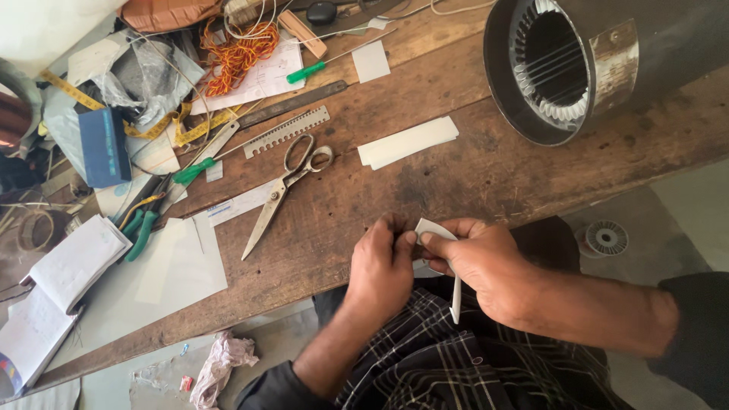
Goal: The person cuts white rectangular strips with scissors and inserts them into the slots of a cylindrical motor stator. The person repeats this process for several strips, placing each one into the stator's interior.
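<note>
Low in the middle of the frame, the left hand [382, 269] and the right hand [478, 262] meet at the near edge of the wooden bench [486, 163]. Both pinch a strip of white paper [434, 230] between thumb and fingertips; the strip bends over the right hand's fingers and its tail hangs down past the palm. Left of the hands, scissors [285, 186] lie open on the bench. Above the hands lies a small stack of white strips [408, 141]. A round metal motor housing [566, 64] sits at upper right.
</note>
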The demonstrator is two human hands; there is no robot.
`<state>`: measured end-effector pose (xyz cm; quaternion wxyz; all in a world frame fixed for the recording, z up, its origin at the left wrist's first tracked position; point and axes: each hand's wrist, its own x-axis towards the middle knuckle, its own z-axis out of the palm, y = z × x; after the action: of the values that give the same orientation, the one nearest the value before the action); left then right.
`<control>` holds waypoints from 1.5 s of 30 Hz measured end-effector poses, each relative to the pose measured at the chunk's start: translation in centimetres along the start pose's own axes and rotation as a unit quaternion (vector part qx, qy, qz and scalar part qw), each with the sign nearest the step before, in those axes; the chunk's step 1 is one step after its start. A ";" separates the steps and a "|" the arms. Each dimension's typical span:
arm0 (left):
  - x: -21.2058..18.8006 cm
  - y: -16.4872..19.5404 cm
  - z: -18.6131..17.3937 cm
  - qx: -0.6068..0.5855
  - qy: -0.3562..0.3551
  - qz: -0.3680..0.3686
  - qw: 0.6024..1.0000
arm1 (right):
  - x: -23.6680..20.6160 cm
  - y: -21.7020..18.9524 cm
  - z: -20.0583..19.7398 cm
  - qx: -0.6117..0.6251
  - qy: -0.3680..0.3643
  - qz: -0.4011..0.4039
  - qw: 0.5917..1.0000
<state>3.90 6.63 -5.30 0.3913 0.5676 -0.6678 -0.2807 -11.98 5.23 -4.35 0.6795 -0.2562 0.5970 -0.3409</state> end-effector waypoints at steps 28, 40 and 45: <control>2.2 0.2 -3.0 -0.470 -0.066 -0.077 0.877 | 0.5 0.4 -3.0 0.043 -0.013 0.073 0.996; 4.2 2.7 -2.6 0.127 -0.175 -0.010 0.976 | -1.3 -0.2 -1.4 0.032 -0.021 0.033 0.999; 4.3 2.4 -3.4 0.116 -0.196 -0.084 0.970 | 0.0 2.2 -2.5 0.017 0.000 0.091 0.996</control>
<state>5.25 3.13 -0.70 0.1598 0.5970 -0.7094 -0.3388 -14.08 6.76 -6.39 0.7117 -0.1893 0.6122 -0.2879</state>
